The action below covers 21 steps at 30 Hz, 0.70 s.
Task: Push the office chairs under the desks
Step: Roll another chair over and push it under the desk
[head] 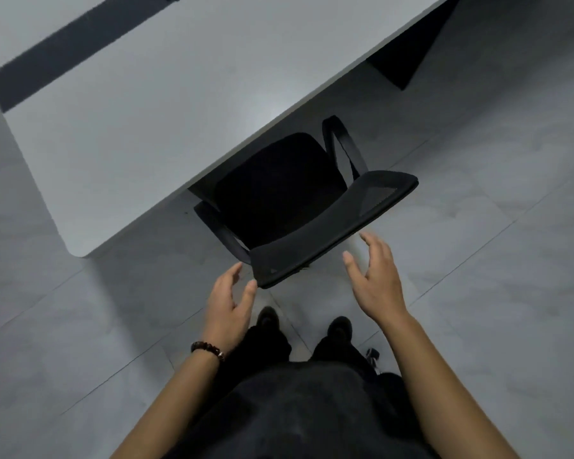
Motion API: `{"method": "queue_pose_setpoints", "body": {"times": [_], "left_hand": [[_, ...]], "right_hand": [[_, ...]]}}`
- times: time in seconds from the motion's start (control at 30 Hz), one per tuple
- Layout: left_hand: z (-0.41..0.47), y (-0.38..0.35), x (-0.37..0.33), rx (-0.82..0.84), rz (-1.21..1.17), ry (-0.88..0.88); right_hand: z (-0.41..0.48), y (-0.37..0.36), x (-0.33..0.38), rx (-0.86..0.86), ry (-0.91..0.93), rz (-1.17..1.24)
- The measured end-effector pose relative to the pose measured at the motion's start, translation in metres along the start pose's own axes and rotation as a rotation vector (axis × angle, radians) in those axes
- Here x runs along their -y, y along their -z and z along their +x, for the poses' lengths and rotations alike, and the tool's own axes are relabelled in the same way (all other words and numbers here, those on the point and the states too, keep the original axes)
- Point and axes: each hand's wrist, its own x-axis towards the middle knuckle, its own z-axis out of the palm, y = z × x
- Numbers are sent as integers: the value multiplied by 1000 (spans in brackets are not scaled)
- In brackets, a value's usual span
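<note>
I'm seeing grey floor tiles [478, 260] filling the right of the frame, black shoes [268, 318] standing on them at lower centre, a beaded bracelet [207, 349] showing lower left.

This is looking like an office: a black mesh-backed office chair [328, 236] with armrests is sitting half under a long pale grey counter [146, 127], a dark strip [63, 51] is running across it, and large grey floor tiles [478, 243] are spreading around.
</note>
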Motion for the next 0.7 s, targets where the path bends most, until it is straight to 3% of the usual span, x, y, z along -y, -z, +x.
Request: {"method": "queue_pose_setpoints", "body": {"times": [0.13,0.3,0.43,0.53,0.7], "left_hand": [[2,46,-12,52,-48,-174],[29,90,-11,242,3,-468],[44,122,11,427,18,-641],[42,135,33,551,115,-769],[-9,124,43,791,194,-875]], "right_hand": [[-56,-1,29,-208,-40,179],[-116,-21,52,-499,-128,197],[-191,-80,74,-735,-310,290],[-261,-128,84,-805,-442,287],[-404,-178,90,-1006,-652,234]]}}
